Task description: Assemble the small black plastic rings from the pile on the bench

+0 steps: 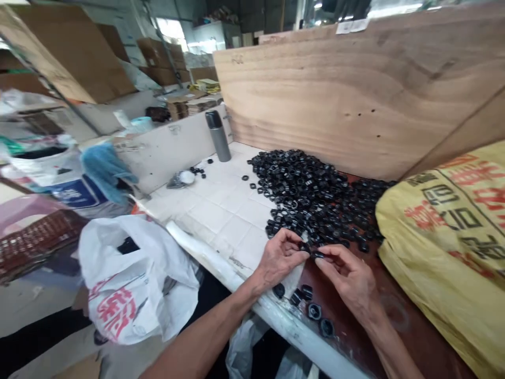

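My left hand (281,259) pinches a small black ring-like part (304,246) between thumb and fingers. Close beside it on the right, my right hand (349,271) holds another small black part (317,255) at its fingertips. The two parts are almost touching; fingers hide some of each. Behind my hands lies a large heap of black parts (300,184). Several loose black parts (314,311) sit near the table's front edge, below my hands.
A grey bottle (220,139) stands at the back left of the white table top (213,213). A wooden board (335,100) rises behind the heap. A yellow sack (445,247) lies at the right. A white plastic bag (138,279) hangs at the left front.
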The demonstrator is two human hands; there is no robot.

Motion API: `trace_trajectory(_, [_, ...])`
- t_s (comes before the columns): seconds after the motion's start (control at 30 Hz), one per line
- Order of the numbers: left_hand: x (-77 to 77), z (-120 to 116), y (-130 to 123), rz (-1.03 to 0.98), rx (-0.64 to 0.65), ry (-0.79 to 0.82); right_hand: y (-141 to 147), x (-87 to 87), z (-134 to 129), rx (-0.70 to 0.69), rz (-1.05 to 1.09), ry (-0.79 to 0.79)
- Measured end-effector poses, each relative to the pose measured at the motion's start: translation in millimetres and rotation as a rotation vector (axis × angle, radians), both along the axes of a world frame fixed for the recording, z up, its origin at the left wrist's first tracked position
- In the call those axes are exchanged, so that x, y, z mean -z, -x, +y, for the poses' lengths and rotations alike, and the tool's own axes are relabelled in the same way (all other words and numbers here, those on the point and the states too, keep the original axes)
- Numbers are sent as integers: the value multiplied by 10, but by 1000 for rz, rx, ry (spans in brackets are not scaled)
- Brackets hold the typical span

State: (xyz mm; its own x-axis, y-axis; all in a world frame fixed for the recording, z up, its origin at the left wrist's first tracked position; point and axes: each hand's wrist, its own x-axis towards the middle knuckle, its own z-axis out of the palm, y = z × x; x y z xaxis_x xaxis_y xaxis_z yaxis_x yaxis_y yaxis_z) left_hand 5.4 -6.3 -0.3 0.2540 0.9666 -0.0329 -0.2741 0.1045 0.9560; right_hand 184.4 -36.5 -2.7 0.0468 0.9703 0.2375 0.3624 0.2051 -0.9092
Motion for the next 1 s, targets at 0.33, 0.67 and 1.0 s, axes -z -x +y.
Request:
trace_trajectory(0.33, [-108,13,73,95,51,-49,114,-74,-11,-21,22,-43])
trace_trajectory(0.67, [-22,16,40,82,107,-94,109,-109,-22,44,-86,-47])
trace_trajectory(1.0, [39,-52,10,151,69,-61,38,52,12,163,-188,-173])
